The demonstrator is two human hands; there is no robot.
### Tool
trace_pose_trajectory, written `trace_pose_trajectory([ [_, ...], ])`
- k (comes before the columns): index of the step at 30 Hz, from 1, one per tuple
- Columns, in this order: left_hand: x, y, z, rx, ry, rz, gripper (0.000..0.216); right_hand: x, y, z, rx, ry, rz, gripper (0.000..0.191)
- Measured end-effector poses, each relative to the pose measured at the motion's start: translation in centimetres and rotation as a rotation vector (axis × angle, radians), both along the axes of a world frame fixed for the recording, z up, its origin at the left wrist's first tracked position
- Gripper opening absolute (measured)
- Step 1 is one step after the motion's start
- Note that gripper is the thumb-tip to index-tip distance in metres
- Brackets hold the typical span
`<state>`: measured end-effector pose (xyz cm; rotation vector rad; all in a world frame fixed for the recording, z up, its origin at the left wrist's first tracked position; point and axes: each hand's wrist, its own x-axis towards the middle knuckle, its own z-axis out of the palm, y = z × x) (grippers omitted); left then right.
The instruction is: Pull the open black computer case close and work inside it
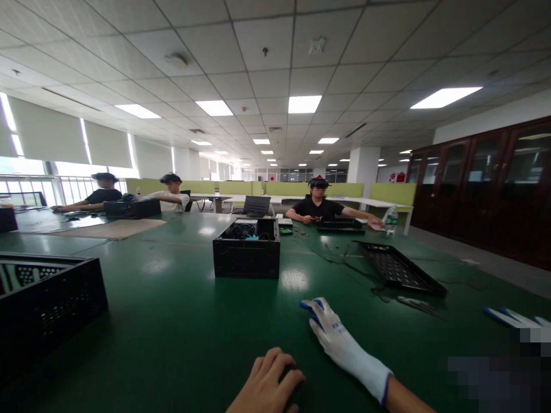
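My right hand (340, 344) wears a white work glove with blue fingertips. It lies flat on the green table (181, 321), fingers stretched forward and holding nothing. My bare left hand (269, 385) rests just left of it at the near edge, fingers curled over a small dark shape that I cannot make out. An open black computer case (246, 249) with a fan inside stands on the table beyond both hands, well out of touch.
A black perforated side panel (400, 269) lies at the right, with a slim tool (417, 304) in front of it. Another white glove (512, 318) lies far right. A second black case (43, 298) stands at the left. Three people sit across the tables.
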<state>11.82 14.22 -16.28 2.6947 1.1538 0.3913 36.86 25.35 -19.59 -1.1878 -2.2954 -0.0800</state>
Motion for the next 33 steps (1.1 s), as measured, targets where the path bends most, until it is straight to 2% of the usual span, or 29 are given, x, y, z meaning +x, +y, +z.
trace_pose_trajectory([
  [3, -0.1, 0.2, -0.2, 0.016, 0.022, -0.011, 0.051, 1.0, 0.7, -1.4, 0.002, -0.039, 0.068, 0.047],
  [5, -0.2, 0.3, -0.6, 0.044, 0.032, -0.018, 0.052, 1.3, 0.7, -1.5, -0.027, 0.003, 0.072, 0.051],
  [11, -0.7, 1.6, -3.0, 0.153, 0.031, -0.056, 0.050, 0.1, -0.3, 0.9, -0.195, 0.308, 0.123, 0.051],
  [14, -0.8, 1.7, -3.7, 0.217, 0.000, -0.036, 0.052, -0.2, -0.7, 2.1, -0.222, 0.358, 0.109, 0.046],
  [19, -0.7, 1.1, -3.4, 0.257, -0.022, -0.031, 0.054, -0.2, -0.8, 2.4, -0.093, 0.155, -0.097, 0.046],
  [22, -0.6, 1.3, -3.9, 0.283, -0.046, 0.012, 0.053, 0.1, -0.7, 1.6, -0.015, 0.060, -0.099, 0.047],
  [26, -0.5, 1.8, -3.9, 0.241, 0.009, -0.041, 0.053, 0.5, -0.6, 1.1, 0.065, -0.113, -0.077, 0.050],
  [33, -0.9, 0.6, -1.6, 0.134, -0.041, -0.049, 0.038, -0.1, -1.2, 2.6, 0.007, -0.016, -0.094, 0.044],
])
